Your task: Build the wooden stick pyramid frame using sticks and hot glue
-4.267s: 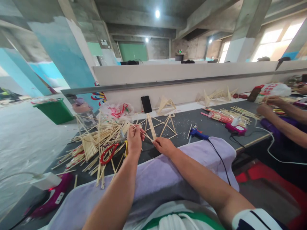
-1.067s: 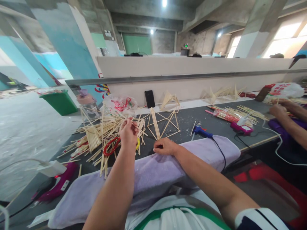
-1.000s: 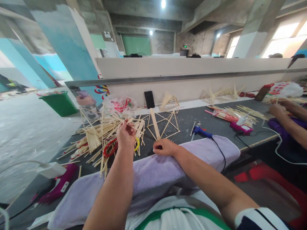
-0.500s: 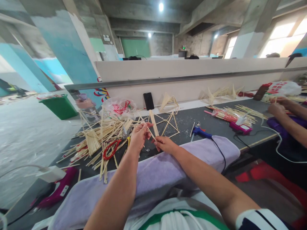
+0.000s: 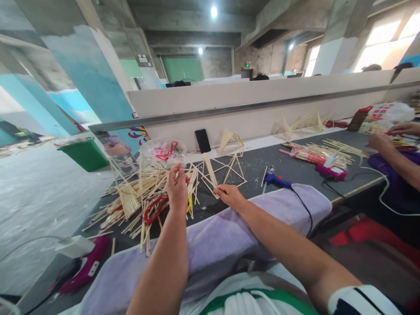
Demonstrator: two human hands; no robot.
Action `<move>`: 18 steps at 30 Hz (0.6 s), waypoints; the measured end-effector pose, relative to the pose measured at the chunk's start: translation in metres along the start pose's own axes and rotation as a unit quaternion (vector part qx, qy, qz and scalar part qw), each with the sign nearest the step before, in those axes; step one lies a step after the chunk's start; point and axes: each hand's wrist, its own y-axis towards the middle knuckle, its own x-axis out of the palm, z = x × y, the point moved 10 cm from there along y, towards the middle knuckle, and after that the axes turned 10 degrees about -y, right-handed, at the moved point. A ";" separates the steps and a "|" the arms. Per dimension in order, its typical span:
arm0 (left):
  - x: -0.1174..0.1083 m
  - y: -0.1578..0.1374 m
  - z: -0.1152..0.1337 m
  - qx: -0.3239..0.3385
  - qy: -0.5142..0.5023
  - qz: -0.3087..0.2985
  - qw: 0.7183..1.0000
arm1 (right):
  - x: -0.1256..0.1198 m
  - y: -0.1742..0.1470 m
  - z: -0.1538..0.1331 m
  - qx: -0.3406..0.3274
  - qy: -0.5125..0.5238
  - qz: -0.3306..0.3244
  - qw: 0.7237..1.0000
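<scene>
A dark worktable (image 5: pixel 257 161) stands against a low white partition (image 5: pixel 236 97) in a concrete hall; a lilac cloth (image 5: pixel 213 238) covers part of its near edge. The right hand (image 5: pixel 231 195), at the centre, pinches the lower end of a thin wooden stick (image 5: pixel 201 174), which slants up and to the left. Just behind this hand is a stick frame (image 5: pixel 240 173) with a flat row of sticks on its left side. The left hand (image 5: pixel 177 184) is raised over the near side of a loose stick pile (image 5: pixel 144 186), its fingers partly curled; whether they grip anything cannot be told. A blue glue gun (image 5: pixel 278 180) lies right of the frame. A phone (image 5: pixel 202 140) leans on the partition.
</scene>
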 end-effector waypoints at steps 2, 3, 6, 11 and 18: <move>0.011 -0.004 0.007 0.002 -0.037 -0.032 0.999 | 0.003 0.000 0.000 -0.008 -0.012 -0.013 1.000; 0.014 -0.004 0.008 -0.002 -0.057 -0.039 0.998 | 0.005 0.000 0.000 -0.009 -0.017 -0.020 1.000; 0.014 -0.001 0.008 -0.017 -0.092 -0.047 0.994 | 0.007 -0.001 0.001 -0.008 -0.025 -0.031 0.999; 0.002 0.004 0.002 -0.023 -0.126 -0.007 0.992 | 0.003 0.000 0.004 0.008 -0.012 -0.013 1.000; -0.002 0.004 0.000 -0.016 -0.113 -0.010 0.993 | -0.020 -0.002 0.019 0.106 0.193 0.079 0.972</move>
